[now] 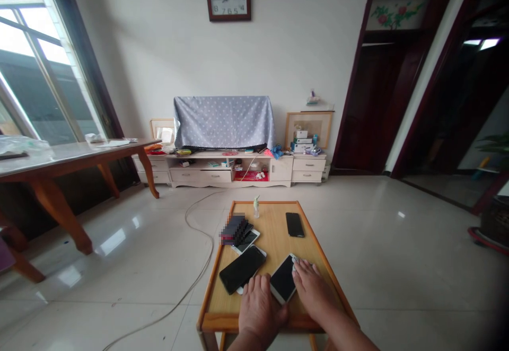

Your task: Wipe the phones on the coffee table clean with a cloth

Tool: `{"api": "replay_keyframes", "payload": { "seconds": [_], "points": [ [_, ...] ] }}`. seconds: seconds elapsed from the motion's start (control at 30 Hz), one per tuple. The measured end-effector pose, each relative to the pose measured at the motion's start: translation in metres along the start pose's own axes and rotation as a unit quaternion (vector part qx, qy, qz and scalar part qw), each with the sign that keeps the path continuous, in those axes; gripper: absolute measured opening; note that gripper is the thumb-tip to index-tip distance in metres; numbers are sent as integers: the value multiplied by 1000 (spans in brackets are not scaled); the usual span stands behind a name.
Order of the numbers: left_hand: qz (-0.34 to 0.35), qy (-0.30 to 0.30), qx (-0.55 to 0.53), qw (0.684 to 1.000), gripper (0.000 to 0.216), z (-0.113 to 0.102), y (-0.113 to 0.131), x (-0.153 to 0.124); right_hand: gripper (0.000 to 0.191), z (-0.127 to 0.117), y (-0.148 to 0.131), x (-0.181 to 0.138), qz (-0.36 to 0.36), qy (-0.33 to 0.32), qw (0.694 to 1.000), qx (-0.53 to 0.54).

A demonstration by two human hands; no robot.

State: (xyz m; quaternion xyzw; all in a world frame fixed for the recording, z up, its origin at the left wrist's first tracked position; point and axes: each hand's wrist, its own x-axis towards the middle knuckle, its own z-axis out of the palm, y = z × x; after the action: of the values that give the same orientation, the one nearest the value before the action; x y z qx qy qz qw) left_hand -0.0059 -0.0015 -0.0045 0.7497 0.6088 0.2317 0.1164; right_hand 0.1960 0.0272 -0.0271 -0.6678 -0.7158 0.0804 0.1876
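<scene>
A small wooden table [274, 229] stands in front of me with several phones on it. My left hand [258, 306] lies flat on the near edge, fingers stretched, touching the lower left side of a white-rimmed phone [283, 278]. My right hand [314, 287] rests on that phone's right edge, fingers together over a small white cloth [295, 260] at its top corner. A larger black phone [242, 269] lies just left of my left hand. Another black phone [295, 224] lies farther back on the right. A stack of phones [238, 231] sits at the left.
A small bottle [256, 207] stands at the table's far edge. A white cable [194, 234] runs over the tiled floor on the left. A long wooden table [59, 160] stands at left, a TV cabinet [230, 168] with a covered screen against the far wall.
</scene>
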Motion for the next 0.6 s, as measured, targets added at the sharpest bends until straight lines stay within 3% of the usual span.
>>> {"api": "replay_keyframes", "payload": {
  "seconds": [0.23, 0.43, 0.53, 0.6],
  "points": [
    [-3, 3, -3, 1000, 61, -2, 2, 1, 59, 4, -29, 29, -30, -19, 999, 5],
    [6, 12, 13, 1000, 54, 10, -8, -3, 50, 11, -61, -20, -121, -69, 990, 36],
    [1, 9, 19, 1000, 57, 18, -14, -2, 50, 9, -50, -44, -151, -91, 982, 59],
    [-6, 11, 10, 1000, 62, 18, -13, -2, 52, 4, -36, -44, -132, -79, 986, 62]
  ]
}}
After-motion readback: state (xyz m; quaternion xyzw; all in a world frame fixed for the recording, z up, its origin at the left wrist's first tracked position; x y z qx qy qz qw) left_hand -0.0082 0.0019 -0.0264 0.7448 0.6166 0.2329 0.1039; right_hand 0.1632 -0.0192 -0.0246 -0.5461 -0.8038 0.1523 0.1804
